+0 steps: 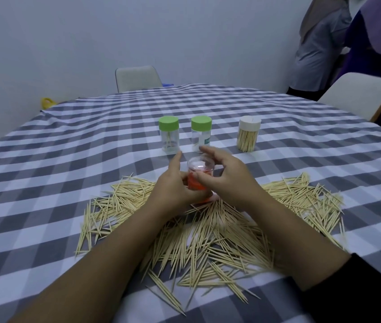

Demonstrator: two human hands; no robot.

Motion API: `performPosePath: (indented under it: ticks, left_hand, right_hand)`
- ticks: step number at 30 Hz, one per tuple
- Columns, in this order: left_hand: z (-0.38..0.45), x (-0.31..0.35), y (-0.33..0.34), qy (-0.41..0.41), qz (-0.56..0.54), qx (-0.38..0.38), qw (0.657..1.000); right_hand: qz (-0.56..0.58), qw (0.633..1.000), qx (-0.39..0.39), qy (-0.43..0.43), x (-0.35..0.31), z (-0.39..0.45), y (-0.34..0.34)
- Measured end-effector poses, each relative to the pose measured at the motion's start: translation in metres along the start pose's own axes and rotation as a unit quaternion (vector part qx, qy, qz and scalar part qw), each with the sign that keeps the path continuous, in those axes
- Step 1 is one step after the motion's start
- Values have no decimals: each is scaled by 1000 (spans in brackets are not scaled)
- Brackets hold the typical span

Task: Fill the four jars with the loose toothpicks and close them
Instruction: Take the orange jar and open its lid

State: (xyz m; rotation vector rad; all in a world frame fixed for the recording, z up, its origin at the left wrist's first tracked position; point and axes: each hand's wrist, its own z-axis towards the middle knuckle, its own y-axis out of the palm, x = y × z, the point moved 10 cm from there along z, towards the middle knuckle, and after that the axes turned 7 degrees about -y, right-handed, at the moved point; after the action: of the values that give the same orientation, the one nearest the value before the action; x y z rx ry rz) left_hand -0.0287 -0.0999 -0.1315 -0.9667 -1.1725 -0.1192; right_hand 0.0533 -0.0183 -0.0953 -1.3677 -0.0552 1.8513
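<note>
A wide scatter of loose pale wooden toothpicks (208, 229) lies on the grey-and-white checked tablecloth (68, 141), fanning from about 8 o'clock round to 3 o'clock of the picture's centre, and both bare forearms reach over it.

Just beyond the pile, near the centre, both hands meet on a small clear plastic jar with an orange lower part (199, 177). The jar stands tilted, its open mouth towards 12 o'clock. The left hand (175, 185) grips the jar's body from 9 o'clock, fingers curled round its lower half. The right hand (225, 177) is at 3 o'clock of the jar, thumb pressed on the orange side and fingers arched over the rim; whether they touch the rim I cannot tell.

Farther off, at 12 o'clock of the hands, two clear jars stand upright, each closed with a green screw cap: the left green-capped jar (169, 134) holds only a few toothpicks, while the right green-capped jar (200, 134) shows a label. At 1 o'clock, well apart from them, a white-capped clear jar (249, 134) stands packed with toothpicks.

Beyond the table, a pale upholstered chair (137, 78) sits at 12 o'clock.
</note>
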Motion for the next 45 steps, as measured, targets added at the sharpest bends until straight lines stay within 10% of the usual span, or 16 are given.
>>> performPosePath:
  ticks: [22, 33, 45]
  left_hand:
    - [7, -21, -16, -10, 356, -52, 933]
    - [5, -13, -19, 8, 316, -45, 947]
    - [-20, -9, -25, -21, 356, -91, 930]
  right_hand:
    - [-254, 943, -39, 213, 56, -17, -59]
    - [-304, 934, -44, 182, 39, -16, -57]
    - [-378, 857, -275, 218, 25, -49, -7]
